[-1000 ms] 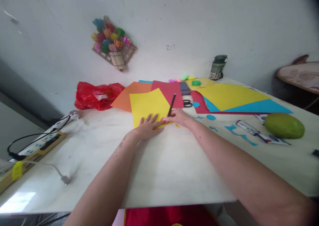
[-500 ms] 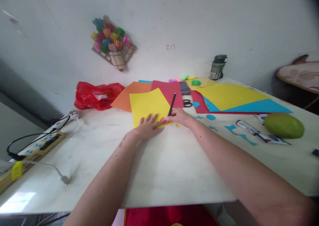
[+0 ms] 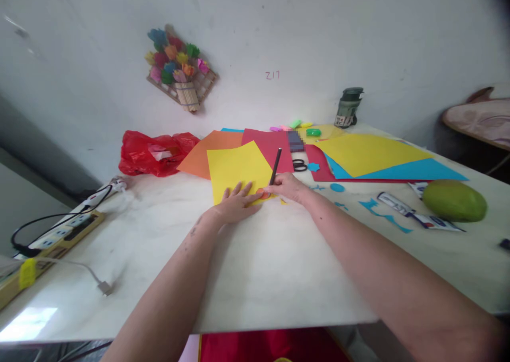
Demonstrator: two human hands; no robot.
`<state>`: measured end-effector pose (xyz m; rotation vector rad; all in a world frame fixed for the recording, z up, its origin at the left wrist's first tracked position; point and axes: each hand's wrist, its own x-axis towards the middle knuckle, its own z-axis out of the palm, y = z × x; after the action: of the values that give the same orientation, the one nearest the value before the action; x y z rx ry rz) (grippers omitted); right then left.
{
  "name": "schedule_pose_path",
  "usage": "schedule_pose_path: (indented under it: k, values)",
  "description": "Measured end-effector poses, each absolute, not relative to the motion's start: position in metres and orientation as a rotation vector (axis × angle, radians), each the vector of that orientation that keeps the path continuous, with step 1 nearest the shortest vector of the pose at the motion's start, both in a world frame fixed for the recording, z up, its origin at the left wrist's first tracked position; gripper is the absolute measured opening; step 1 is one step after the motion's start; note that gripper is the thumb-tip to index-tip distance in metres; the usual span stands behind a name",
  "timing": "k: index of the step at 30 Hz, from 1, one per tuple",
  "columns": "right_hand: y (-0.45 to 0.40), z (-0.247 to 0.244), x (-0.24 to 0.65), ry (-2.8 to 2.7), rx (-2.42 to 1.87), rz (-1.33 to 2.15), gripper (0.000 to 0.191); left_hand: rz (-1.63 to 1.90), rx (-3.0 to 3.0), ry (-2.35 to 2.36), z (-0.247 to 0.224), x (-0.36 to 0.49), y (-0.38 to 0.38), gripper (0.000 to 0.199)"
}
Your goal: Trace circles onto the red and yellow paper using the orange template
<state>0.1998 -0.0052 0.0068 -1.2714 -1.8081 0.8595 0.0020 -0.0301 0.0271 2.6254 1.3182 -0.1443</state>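
A yellow sheet of paper [image 3: 235, 165] lies at the middle of the table, partly over orange paper [image 3: 201, 157] and red paper [image 3: 271, 146]. My left hand [image 3: 236, 205] rests on its lower edge with the fingers spread. One fingertip touches a small orange piece [image 3: 262, 194] lying on the yellow sheet. Beside that piece, my right hand [image 3: 290, 188] is closed around a dark pen [image 3: 275, 166], which stands nearly upright. The fingers of my right hand hide the pen's tip.
Black-handled scissors [image 3: 299, 165] and blue cutouts [image 3: 337, 187] lie right of my hands. Farther right are glue tubes [image 3: 434, 222], a green fruit [image 3: 454, 200] and more coloured sheets [image 3: 370, 152]. A red bag [image 3: 139, 154] and a power strip [image 3: 67, 234] are on the left.
The pen and my right hand have shifted very slightly. My left hand and the yellow sheet look unmoved.
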Motion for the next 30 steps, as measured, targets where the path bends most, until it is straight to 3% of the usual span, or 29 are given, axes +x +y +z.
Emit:
schedule_pose_path:
  k: [21,30]
  values:
    - [-0.022,0.019,0.177,-1.582,-1.126,0.97,0.033,-0.147,2.587,1.367,0.031,0.005,-0.033,0.05]
    - [-0.014,0.009,0.181,-1.657,-1.223,0.889,0.034,0.06,2.565,1.439,0.031,0.004,-0.031,0.044]
